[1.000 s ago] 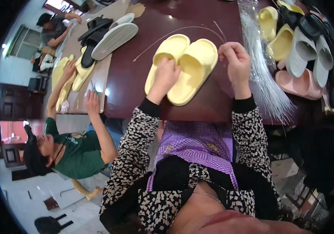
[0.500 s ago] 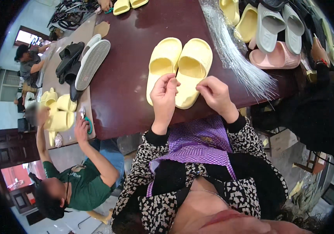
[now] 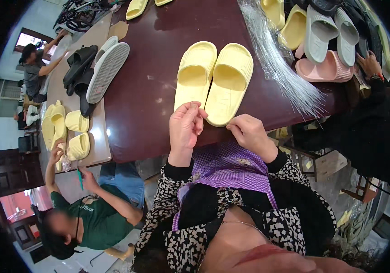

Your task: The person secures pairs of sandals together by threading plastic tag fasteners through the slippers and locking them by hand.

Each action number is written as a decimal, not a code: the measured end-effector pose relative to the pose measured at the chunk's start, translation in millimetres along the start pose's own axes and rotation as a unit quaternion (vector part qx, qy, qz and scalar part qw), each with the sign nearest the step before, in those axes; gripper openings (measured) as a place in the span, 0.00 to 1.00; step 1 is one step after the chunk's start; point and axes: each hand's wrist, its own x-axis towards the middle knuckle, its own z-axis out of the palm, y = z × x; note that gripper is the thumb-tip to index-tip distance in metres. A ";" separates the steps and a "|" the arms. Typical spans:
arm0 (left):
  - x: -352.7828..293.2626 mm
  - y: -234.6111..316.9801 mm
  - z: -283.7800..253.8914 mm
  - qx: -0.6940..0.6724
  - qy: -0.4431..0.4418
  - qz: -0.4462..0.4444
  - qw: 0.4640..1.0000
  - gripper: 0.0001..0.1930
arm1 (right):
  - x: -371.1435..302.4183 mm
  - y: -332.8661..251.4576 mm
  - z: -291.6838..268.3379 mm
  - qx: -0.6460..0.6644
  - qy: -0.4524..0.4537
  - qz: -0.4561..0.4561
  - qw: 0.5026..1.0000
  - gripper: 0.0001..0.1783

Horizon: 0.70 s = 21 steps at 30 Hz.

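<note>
A pair of pale yellow slide slippers lies side by side on the dark red table, soles down, heels toward me. My left hand (image 3: 187, 129) is at the heel of the left slipper (image 3: 195, 75), hiding that heel. Its thumb and fingers are pinched together. By the heel of the right slipper (image 3: 229, 84), my right hand (image 3: 251, 134) is also closed in a pinch, its fingertips close to the heel's edge. Whatever is between the fingers of either hand is too small to make out.
A bundle of thin clear plastic strands (image 3: 279, 68) lies right of the slippers. Beyond are grey slippers (image 3: 319, 34), a pink slipper (image 3: 324, 68) and another person's hand (image 3: 370, 64). At left, a co-worker holds a green-handled tool (image 3: 80, 179) near yellow slippers (image 3: 78, 145); black slippers (image 3: 80, 68) lie farther off.
Both my hands have drawn back toward me, to the slippers' heels. The left co-worker's hands have come away from the yellow slippers, which now rest on the side table.
</note>
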 end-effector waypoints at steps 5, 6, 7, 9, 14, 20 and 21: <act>-7.1 0.6 -12.1 0.132 -0.015 -0.073 0.988 0.09 | 1.3 -3.2 -2.3 -0.036 0.008 0.002 0.999 0.05; -9.4 1.1 -13.3 0.142 -0.021 -0.100 0.985 0.09 | 1.3 -2.7 -3.0 -0.044 0.008 0.002 0.999 0.06; -10.5 1.2 -13.9 0.152 -0.027 -0.127 0.980 0.09 | 1.3 -2.4 -3.6 -0.053 0.008 0.001 0.999 0.06; -12.5 1.8 -16.1 0.150 -0.030 -0.140 0.978 0.09 | 1.2 -4.8 -3.4 -0.055 -0.002 0.008 0.998 0.05; -12.9 5.4 -22.4 0.132 -0.036 -0.201 0.970 0.09 | -0.8 -9.8 -1.0 -0.062 -0.030 0.025 0.997 0.05; -16.6 0.4 -28.1 0.118 -0.053 -0.256 0.958 0.08 | -3.9 -15.5 -3.0 -0.065 -0.053 0.024 0.996 0.05; -15.5 0.5 -27.7 0.129 -0.044 -0.249 0.959 0.08 | -3.4 -14.6 -2.6 -0.064 -0.047 0.021 0.997 0.05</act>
